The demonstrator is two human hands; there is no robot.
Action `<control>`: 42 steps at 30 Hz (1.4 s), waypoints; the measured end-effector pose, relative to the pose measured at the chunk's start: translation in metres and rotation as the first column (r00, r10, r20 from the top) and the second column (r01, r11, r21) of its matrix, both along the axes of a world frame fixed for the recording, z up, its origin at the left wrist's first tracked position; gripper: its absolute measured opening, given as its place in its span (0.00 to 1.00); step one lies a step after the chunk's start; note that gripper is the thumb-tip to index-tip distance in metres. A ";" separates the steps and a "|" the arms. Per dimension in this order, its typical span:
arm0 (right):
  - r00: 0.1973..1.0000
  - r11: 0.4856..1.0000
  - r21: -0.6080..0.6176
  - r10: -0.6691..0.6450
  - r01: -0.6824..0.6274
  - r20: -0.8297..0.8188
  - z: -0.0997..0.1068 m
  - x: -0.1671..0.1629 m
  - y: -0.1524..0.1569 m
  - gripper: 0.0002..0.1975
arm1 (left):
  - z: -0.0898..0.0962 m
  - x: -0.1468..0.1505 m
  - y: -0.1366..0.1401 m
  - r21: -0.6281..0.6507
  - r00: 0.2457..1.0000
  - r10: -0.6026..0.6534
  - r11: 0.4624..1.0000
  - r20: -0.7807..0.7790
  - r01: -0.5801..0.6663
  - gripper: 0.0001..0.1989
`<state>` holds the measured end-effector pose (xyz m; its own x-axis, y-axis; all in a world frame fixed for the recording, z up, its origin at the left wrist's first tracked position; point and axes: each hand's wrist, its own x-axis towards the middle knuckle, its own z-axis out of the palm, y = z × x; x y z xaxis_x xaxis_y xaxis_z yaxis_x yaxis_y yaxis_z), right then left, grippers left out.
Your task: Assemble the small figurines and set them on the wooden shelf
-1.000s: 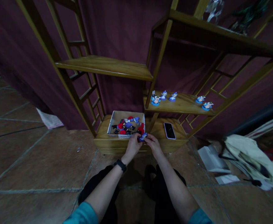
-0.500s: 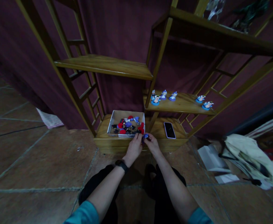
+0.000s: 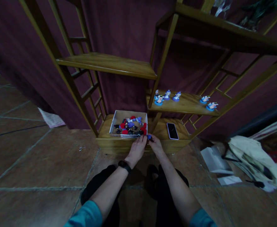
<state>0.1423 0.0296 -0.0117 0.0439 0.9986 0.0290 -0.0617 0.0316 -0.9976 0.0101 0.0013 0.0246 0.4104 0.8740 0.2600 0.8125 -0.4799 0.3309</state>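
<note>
My left hand (image 3: pixel 138 147) and my right hand (image 3: pixel 156 145) meet in front of the wooden shelf unit, fingers closed around a small purple-blue figurine (image 3: pixel 149 137). Fingers cover most of it, so its lower part is hidden. Just behind my left hand stands an open cardboard box (image 3: pixel 113 122) on the lowest shelf, with several red, black and purple figurines (image 3: pixel 130 125) lying jumbled inside. On the shelf above and to the right, purple figurines (image 3: pixel 176 96) and blue-based figurines (image 3: pixel 211 106) stand upright.
A phone (image 3: pixel 172 131) lies on the lowest shelf (image 3: pixel 161 126), right of the box. An upper left shelf (image 3: pixel 107 64) juts out above the box. On the floor at right are a white box (image 3: pixel 216 160) and a cream bag (image 3: pixel 254 157); a printed sheet (image 3: pixel 51 118) lies at left.
Both hands have shifted slightly up and to the right, still around the figurine. It shows a little less between the fingers. The view has tilted slightly; the box and shelves look unchanged.
</note>
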 end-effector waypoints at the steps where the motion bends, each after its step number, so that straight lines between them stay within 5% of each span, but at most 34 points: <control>1: 1.000 1.000 -0.004 0.004 -0.004 -0.004 0.000 0.000 0.000 0.18 | 0.000 0.000 -0.001 0.012 1.000 0.000 1.000 -0.012 0.000 0.22; 33: 0.999 0.999 -0.029 0.036 -0.036 -0.018 0.007 0.003 -0.005 0.20 | 0.004 -0.001 -0.004 0.065 0.994 -0.004 0.998 -0.108 0.011 0.20; 42: 0.999 0.999 -0.030 0.046 -0.045 0.024 0.007 0.003 -0.005 0.14 | -0.005 -0.002 0.004 -0.038 0.987 0.019 0.999 0.162 -0.013 0.23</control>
